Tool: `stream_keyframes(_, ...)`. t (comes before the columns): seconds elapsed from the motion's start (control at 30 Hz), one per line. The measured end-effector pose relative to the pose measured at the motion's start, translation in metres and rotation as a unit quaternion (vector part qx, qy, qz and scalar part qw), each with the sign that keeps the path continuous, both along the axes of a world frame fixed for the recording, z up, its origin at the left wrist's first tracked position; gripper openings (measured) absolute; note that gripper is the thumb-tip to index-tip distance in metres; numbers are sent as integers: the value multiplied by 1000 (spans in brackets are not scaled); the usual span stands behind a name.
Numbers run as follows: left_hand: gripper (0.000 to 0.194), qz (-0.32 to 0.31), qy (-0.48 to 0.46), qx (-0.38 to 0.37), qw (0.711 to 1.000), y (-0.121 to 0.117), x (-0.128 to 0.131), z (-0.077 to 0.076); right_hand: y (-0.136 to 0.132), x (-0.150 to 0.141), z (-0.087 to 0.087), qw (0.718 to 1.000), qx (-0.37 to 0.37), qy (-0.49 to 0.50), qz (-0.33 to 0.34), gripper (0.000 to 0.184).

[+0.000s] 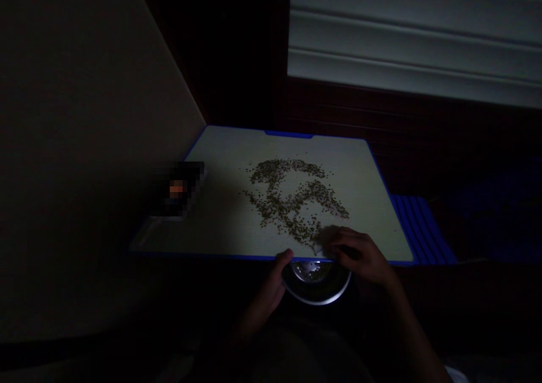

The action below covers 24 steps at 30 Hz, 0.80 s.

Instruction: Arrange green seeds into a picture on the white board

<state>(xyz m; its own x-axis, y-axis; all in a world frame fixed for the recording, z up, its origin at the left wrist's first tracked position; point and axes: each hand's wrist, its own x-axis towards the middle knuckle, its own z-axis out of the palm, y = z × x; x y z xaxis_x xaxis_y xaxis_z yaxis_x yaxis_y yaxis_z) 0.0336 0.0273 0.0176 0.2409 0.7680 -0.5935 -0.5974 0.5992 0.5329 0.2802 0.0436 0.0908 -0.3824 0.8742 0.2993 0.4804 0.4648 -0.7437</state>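
A heap of small dark seeds or grains (277, 202) lies spread in a loose, curving patch on a pale board (224, 225) with blue edges. Below the board's front edge, a shiny metal bowl (322, 301) holds some of the same grains. My left hand (275, 281) grips the bowl's left side, its thumb up by the board's edge. Over the front of the board, my right hand (355, 253) has its fingers curled in close to the nearest grains. Something small and pale shows at its fingertips, too dim to name.
A pixelated dark rectangular item (180, 191) rests at the board's left side. Blue ribbed material (423, 230) lies beyond the right edge. A pale wall or panel (105, 89) rises at left, and pale slats (402, 38) stand behind. The room is very dark.
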Motion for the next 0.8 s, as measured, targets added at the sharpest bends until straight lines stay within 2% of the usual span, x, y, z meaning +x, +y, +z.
stream_keyframes(0.8, 42, 0, -14, 3, 1000, -1, 1, -5, 2, -2, 5, 998, 41, -19, 49, 11)
